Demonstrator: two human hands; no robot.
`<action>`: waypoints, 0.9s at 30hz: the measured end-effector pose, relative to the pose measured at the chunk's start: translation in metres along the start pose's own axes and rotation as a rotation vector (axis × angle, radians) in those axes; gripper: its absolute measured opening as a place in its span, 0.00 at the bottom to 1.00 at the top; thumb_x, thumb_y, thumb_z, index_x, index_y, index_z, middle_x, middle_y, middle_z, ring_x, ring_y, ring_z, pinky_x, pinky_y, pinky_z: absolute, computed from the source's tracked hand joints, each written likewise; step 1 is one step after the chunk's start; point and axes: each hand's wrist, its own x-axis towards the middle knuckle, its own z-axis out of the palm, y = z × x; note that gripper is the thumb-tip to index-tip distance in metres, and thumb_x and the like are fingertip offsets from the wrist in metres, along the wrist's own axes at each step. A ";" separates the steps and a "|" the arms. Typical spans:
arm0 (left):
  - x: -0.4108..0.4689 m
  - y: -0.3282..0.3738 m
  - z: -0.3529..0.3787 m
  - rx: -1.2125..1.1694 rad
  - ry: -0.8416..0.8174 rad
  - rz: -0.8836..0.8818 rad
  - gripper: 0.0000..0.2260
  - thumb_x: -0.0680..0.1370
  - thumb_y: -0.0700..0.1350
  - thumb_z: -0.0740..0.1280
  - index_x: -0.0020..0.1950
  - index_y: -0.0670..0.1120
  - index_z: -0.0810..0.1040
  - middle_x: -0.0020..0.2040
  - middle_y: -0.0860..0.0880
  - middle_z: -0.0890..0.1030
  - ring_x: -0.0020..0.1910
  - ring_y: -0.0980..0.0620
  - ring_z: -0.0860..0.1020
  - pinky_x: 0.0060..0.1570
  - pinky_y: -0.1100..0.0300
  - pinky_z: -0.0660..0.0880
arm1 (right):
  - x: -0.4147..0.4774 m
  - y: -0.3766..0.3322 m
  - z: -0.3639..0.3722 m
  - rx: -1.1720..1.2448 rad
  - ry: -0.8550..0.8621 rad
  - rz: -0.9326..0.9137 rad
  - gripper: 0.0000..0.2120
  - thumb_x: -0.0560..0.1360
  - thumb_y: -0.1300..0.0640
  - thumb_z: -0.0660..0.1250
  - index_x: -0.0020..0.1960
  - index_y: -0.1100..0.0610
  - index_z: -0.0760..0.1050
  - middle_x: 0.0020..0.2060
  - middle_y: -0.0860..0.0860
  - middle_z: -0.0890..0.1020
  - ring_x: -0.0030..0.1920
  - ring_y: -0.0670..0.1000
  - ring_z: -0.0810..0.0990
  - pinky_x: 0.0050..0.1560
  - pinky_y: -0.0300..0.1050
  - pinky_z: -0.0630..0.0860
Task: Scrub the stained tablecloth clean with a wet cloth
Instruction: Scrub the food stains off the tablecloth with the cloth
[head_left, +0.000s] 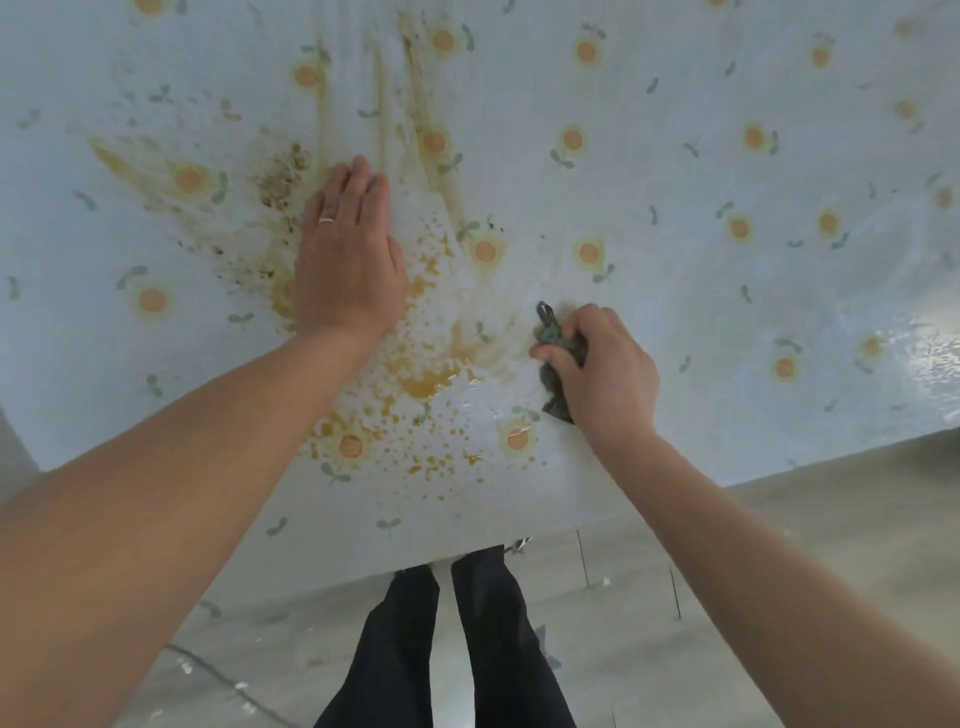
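A pale blue tablecloth (701, 182) printed with orange flowers covers the table. A yellow-brown stain (426, 382) spreads over its middle, with droplets, streaks running away from me and brown crumbs (280, 179) to the left. My left hand (348, 254) lies flat, fingers straight, pressing the cloth down on the stained area. My right hand (602, 369) grips a bunched dark green wet cloth (558, 358) against the tablecloth at the stain's right edge. Most of the wet cloth is hidden under my fingers.
The table's near edge (571, 519) runs just in front of my legs (467, 649). Below it lies a grey floor (779, 571) with small white specks. A wet glossy patch (930, 348) shines on the tablecloth at far right.
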 end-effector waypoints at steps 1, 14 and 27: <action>0.000 0.000 0.000 0.005 -0.003 0.002 0.25 0.84 0.43 0.52 0.82 0.40 0.61 0.83 0.42 0.60 0.83 0.44 0.56 0.82 0.48 0.51 | 0.001 -0.001 0.000 -0.014 -0.006 -0.011 0.13 0.76 0.42 0.69 0.46 0.49 0.69 0.43 0.43 0.74 0.38 0.49 0.75 0.36 0.45 0.68; -0.001 -0.001 -0.002 0.010 -0.023 0.003 0.26 0.84 0.44 0.51 0.82 0.41 0.60 0.83 0.42 0.59 0.83 0.44 0.55 0.82 0.48 0.51 | 0.011 -0.003 -0.004 -0.020 -0.023 0.043 0.14 0.76 0.43 0.69 0.43 0.51 0.69 0.38 0.44 0.74 0.36 0.48 0.75 0.36 0.45 0.70; -0.002 -0.002 -0.002 -0.003 -0.030 0.013 0.25 0.85 0.44 0.50 0.82 0.40 0.59 0.84 0.42 0.57 0.83 0.44 0.54 0.82 0.47 0.51 | 0.093 -0.035 -0.007 0.019 0.076 0.012 0.11 0.77 0.43 0.66 0.51 0.47 0.66 0.39 0.41 0.76 0.39 0.50 0.75 0.38 0.46 0.64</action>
